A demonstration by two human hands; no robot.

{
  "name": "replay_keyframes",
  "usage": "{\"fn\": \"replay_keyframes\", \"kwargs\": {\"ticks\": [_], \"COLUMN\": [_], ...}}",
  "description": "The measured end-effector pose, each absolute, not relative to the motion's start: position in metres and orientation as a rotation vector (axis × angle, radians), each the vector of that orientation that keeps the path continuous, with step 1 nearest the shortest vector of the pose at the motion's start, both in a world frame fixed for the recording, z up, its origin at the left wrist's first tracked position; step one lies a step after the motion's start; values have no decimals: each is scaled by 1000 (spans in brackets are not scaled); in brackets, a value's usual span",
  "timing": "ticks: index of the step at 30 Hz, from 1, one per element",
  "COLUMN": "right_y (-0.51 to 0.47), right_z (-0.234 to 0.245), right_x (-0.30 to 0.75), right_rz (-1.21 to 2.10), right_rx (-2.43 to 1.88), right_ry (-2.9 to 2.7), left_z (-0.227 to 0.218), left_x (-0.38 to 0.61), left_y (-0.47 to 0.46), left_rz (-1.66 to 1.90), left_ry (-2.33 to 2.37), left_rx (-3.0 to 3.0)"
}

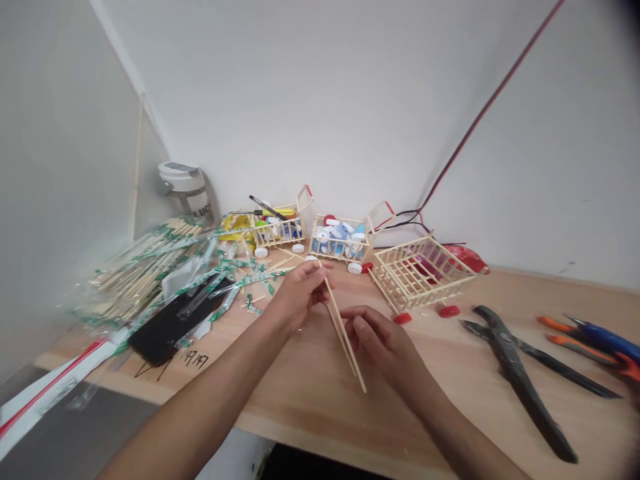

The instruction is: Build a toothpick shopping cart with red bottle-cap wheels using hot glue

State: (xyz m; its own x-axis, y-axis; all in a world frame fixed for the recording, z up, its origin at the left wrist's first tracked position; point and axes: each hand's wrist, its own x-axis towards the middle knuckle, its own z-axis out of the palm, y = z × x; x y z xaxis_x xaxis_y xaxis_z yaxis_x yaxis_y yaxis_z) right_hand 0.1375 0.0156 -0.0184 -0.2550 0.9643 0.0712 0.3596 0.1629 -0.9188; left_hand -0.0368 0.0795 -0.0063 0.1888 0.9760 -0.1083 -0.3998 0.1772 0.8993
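Note:
A pair of slim wooden chopsticks (345, 337) slants over the middle of the wooden table, upper ends close together and lower ends slightly apart. Around their upper part, the fingers of my left hand (301, 291) are closed in a pinch. My right hand (376, 337) has its fingers curled at the middle of the sticks, thumb bent, gripping them from the right; its fingertips are partly hidden. Beyond my hands stands a basket cart of wooden sticks (425, 273) with red wheels. Two smaller stick carts, one with bottle caps (340, 239) and one with pens (280, 230), stand farther back.
Wrapped chopsticks (143, 267), torn wrappers and a black phone (175, 320) cover the left side. A lidded cup (187, 190) stands behind them. Large black-handled cutters (525, 380) and orange-handled pliers (585, 343) lie right. Red-black cable (480, 120) runs along the wall.

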Motion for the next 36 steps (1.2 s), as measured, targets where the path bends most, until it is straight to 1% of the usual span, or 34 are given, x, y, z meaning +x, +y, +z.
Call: {"fn": "replay_keyframes", "kwargs": {"ticks": [3, 11, 18, 21, 24, 26, 29, 31, 33, 36], "right_y": [16, 19, 18, 19, 19, 20, 21, 21, 22, 23], "right_z": [-20, -31, -24, -23, -23, -24, -24, -23, -23, -27], "right_x": [139, 142, 146, 149, 153, 156, 160, 161, 160, 159], "right_rz": [1208, 1408, 1470, 1468, 1431, 1362, 1294, 1332, 1389, 1427], "right_rx": [-1303, -1308, -1343, -1376, -1393, -1404, -1420, -1405, -1365, -1321], "right_ry": [-1745, -1646, -1595, -1544, -1473, -1467, -1454, -1427, -1411, -1412], "left_z": [-9, -9, -7, -3, -2, -5, -14, -20, -21, -14], "left_x": [-33, -35, -41, -44, -43, -41, -35, -32, -31, -30], "left_y": [76, 76, 81, 84, 83, 78, 66, 59, 55, 54], "left_rz": [1106, 1027, 1052, 1085, 1062, 952, 661, 511, 450, 535], "left_ry": [812, 735, 836, 995, 1166, 1205, 1214, 1239, 1275, 1358], "left_rx": [898, 913, 966, 1153, 1527, 1868, 2262, 2373, 2412, 2322]}}
